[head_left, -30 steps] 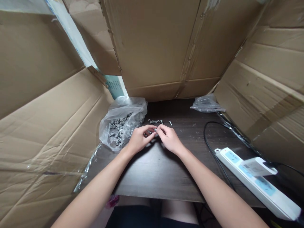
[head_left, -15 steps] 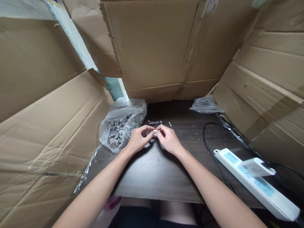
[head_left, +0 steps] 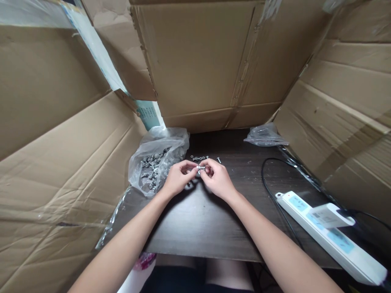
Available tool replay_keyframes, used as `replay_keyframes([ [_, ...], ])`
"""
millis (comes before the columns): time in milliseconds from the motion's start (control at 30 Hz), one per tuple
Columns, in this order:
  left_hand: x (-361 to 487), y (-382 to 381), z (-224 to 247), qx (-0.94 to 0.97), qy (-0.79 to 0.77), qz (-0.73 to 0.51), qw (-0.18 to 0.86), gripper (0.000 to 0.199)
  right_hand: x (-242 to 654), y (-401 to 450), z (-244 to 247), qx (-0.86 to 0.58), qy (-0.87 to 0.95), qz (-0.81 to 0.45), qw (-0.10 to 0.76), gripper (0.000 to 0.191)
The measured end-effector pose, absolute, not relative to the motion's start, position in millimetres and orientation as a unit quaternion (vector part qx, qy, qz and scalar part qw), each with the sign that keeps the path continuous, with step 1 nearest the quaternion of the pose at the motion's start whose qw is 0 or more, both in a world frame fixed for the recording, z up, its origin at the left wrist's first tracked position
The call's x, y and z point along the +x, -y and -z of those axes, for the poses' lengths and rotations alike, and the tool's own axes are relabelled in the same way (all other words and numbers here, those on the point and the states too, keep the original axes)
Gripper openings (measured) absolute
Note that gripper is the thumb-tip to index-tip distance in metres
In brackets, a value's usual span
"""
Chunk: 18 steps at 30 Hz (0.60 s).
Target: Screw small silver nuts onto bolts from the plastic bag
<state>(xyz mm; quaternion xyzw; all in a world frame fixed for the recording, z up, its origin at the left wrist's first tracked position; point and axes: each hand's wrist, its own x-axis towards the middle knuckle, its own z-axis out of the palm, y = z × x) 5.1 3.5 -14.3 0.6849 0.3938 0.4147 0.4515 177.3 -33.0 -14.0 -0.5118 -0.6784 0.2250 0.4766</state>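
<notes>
My left hand (head_left: 180, 178) and my right hand (head_left: 217, 179) meet over the dark table (head_left: 201, 228), fingertips nearly touching. Between them is a small silvery screw (head_left: 200, 167), pinched from both sides by thumbs and forefingers. Some more metal shows just below the fingertips, too small to make out. Just beyond the hands lie several small screws and rings (head_left: 198, 158), with a single screw (head_left: 219, 160) a little to their right. Left of my left hand, a clear plastic bag (head_left: 136, 165) stands open with many metal parts (head_left: 155, 162) inside.
Cardboard walls (head_left: 198, 61) enclose the table at the back and both sides. A crumpled plastic bag (head_left: 265, 135) lies at the back right. A white power strip (head_left: 326, 236) and a black cable (head_left: 265, 179) are on the right.
The screw between the fingertips shows more of its length now. My right fingers have shifted slightly around it; both arms are almost where they were.
</notes>
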Motion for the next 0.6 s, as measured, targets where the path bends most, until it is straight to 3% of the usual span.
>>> replay_keyframes([
  [200, 4.2, -4.2, 14.3, 0.682, -0.390, -0.415, 0.459, 0.033, 177.1, 32.3, 15.5, -0.522, 0.669, -0.237, 0.472, 0.011],
  [600, 2.3, -0.3, 13.3, 0.736, -0.380, -0.413, 0.378, 0.022, 177.5, 35.6, 8.1, -0.525, 0.675, -0.277, 0.438, 0.018],
])
